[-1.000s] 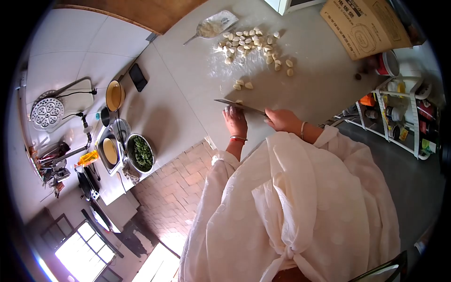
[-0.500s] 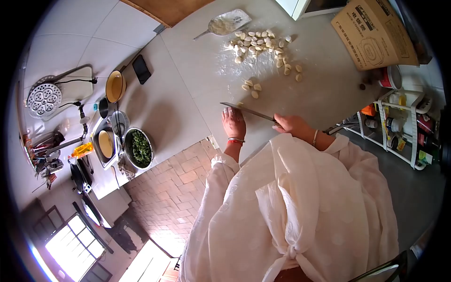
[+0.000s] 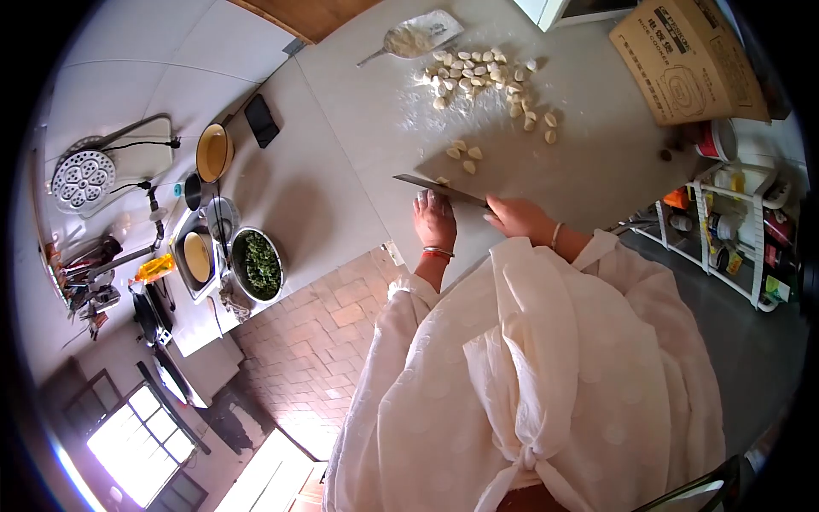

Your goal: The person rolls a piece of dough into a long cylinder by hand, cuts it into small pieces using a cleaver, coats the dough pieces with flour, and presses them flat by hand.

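Note:
My right hand (image 3: 522, 218) is closed around the handle of a knife (image 3: 439, 189). Its long blade points left across the worktop, just beyond the fingertips of my left hand (image 3: 435, 224). The left fingers are bent down close together by the blade, and whatever lies under them is hidden. A small pale dough piece (image 3: 442, 180) sits at the far side of the blade. Several loose dough pieces (image 3: 469, 154) lie a little farther off. Beyond them is a larger cluster of floured dough pieces (image 3: 478, 72) on scattered flour.
A scoop of flour (image 3: 409, 40) lies at the back. At left are a phone (image 3: 261, 121), a yellowish bowl (image 3: 214, 154) and a bowl of chopped greens (image 3: 258, 265). A rice cooker box (image 3: 687, 64) and a white rack (image 3: 712, 226) with bottles stand at right.
The knife has shifted slightly left and away from me, past the left fingertips. My left hand has moved a little right. The whole view has tilted slightly.

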Demonstrator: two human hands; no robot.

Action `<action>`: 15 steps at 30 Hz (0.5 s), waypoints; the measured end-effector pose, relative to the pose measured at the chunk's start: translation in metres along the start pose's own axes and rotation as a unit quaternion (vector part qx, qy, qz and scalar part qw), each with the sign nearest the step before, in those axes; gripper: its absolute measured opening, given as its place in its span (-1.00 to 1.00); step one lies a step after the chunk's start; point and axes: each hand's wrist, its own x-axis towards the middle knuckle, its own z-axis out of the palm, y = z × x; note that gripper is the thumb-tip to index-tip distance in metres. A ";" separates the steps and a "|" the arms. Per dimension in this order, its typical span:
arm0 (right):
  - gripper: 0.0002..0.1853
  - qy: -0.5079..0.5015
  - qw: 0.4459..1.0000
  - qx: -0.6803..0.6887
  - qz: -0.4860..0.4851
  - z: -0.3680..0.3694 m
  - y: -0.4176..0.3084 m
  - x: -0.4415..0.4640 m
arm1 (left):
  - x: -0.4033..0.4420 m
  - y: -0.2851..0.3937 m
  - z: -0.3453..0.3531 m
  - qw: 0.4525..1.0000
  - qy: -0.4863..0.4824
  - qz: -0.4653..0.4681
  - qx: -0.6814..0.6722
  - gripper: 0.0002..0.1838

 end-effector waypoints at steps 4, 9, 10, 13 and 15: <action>-0.70 0.017 0.999 0.000 -0.038 -0.001 0.002 0.011 | -0.011 0.000 -0.001 0.997 0.039 0.003 -0.073 -0.80; -0.70 0.030 0.998 0.027 -0.056 -0.023 -0.005 -0.022 | -0.022 0.008 0.007 0.991 0.033 -0.051 -0.118 -0.77; -0.70 0.014 0.998 0.029 -0.047 -0.028 -0.007 -0.030 | -0.022 0.006 0.011 0.994 0.033 -0.056 -0.091 -0.76; -0.70 -0.023 0.999 0.033 -0.016 -0.030 -0.006 -0.051 | -0.026 -0.007 0.031 0.997 0.061 -0.023 -0.026 -0.72; -0.71 -0.044 0.998 0.038 0.000 -0.031 -0.002 -0.057 | -0.027 -0.009 0.035 0.998 0.062 -0.020 -0.023 -0.71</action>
